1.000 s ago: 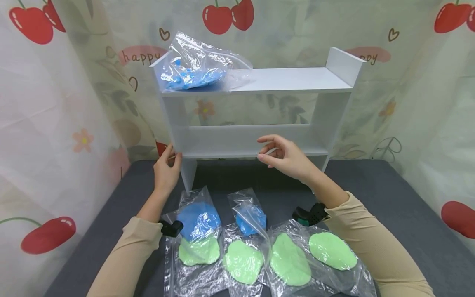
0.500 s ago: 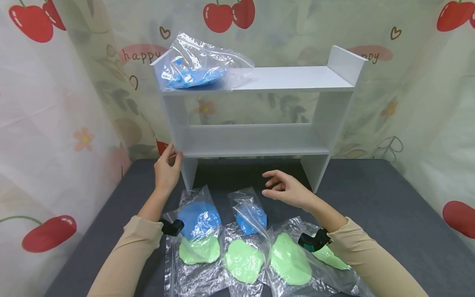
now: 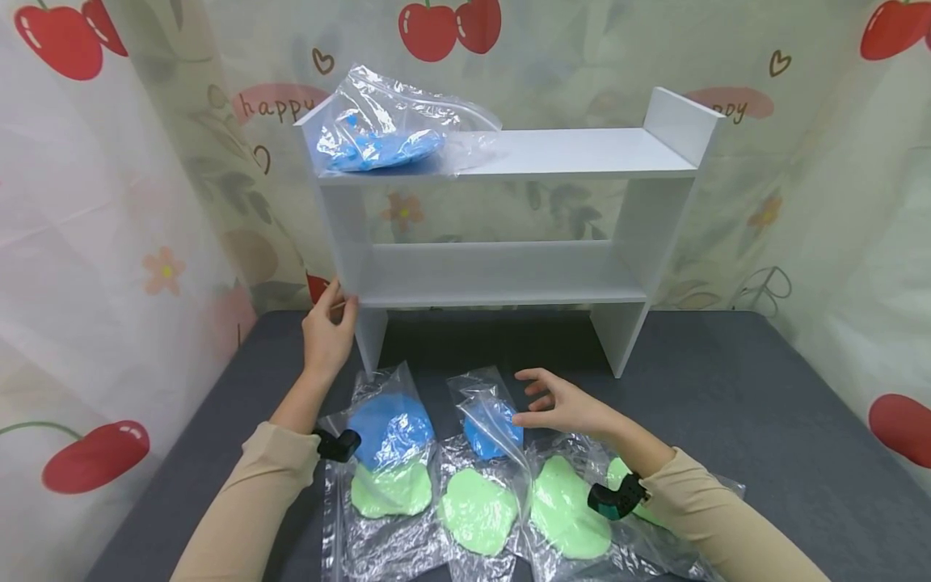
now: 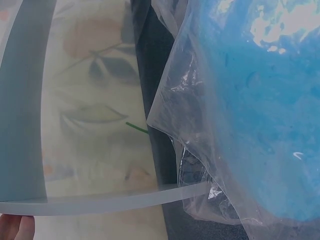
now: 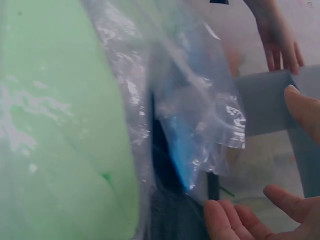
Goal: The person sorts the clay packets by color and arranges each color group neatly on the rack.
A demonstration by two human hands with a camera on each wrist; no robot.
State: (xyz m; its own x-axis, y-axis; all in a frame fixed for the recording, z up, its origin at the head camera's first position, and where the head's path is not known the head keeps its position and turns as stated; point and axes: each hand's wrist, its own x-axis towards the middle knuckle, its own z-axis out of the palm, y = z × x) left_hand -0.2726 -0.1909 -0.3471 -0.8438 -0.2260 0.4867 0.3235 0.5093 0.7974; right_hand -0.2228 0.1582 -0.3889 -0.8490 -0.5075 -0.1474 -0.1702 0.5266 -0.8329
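Observation:
My left hand (image 3: 327, 331) is at the left side of a white two-tier shelf (image 3: 502, 279), its fingertips touching the outer face of the side panel. The left wrist view shows those fingertips (image 4: 17, 227) against the panel's edge. My right hand (image 3: 563, 404) is held over the table with relaxed, parted fingers and nothing between them. Its thumb tip overlaps the small clear bag of blue slime-like material (image 3: 480, 432) in the head view. Beside that lies a larger bag with a blue mass (image 3: 390, 428). In the right wrist view, the thumb and fingers are apart.
Clear bags with flat light-green masses (image 3: 476, 513) lie along the table front. A zip bag with blue pieces (image 3: 393, 141) sits on the shelf's top left. The dark table (image 3: 727, 388) is enclosed by cherry-patterned curtains (image 3: 567, 73). A thin cord (image 3: 771, 283) hangs at right.
My right hand has come down from in front of the middle shelf board to the level of the small blue bag. The left hand has stayed at the side panel.

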